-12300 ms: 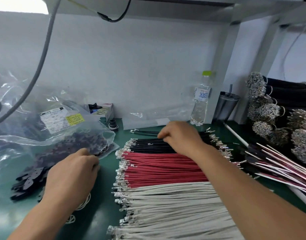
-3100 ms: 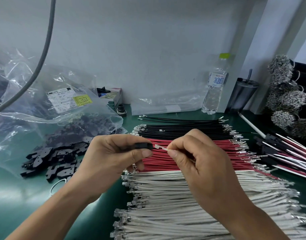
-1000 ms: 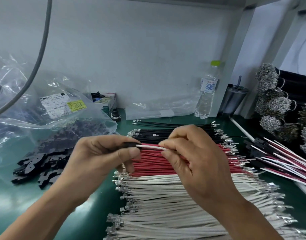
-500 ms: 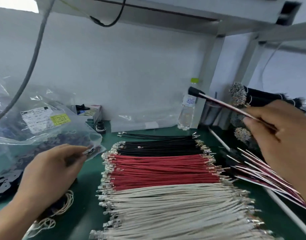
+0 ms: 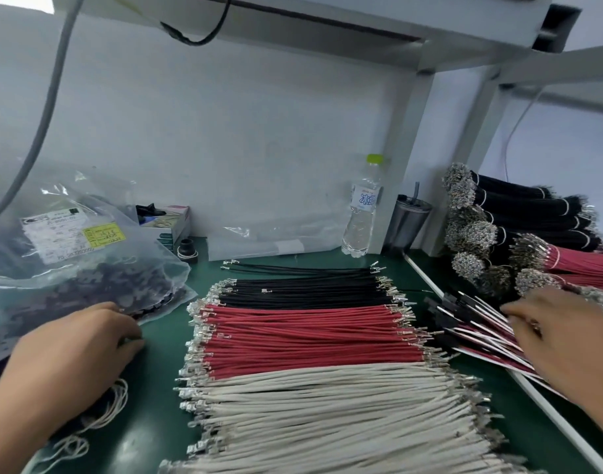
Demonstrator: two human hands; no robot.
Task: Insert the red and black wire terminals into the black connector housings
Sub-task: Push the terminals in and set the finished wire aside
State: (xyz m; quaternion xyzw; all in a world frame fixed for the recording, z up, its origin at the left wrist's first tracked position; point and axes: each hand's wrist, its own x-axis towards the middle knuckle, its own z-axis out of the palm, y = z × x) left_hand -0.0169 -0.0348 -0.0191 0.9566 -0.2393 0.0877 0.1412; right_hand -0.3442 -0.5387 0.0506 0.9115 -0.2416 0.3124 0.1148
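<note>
Loose black wires [image 5: 310,289] and red wires [image 5: 303,336] with metal terminals lie in rows on the green mat, with white wires [image 5: 327,405] in front of them. At the left, black connector housings [image 5: 122,278] spill from a clear plastic bag [image 5: 54,268]. My left hand [image 5: 77,350] reaches palm down to the bag's mouth, its fingertips among the housings; what they hold is hidden. My right hand [image 5: 559,340] lies with fingers stretched over the pile of finished wire assemblies [image 5: 471,323] at the right.
Tied bundles of black and red wires [image 5: 532,217] are stacked at the far right. A water bottle [image 5: 363,213], a metal cup [image 5: 409,220] and a small box [image 5: 170,224] stand along the back wall. White strings [image 5: 98,422] lie under my left wrist.
My right hand has come down from mid-air with the finished assembly onto the pile at the right. My left hand has moved a little further into the bag's mouth.
</note>
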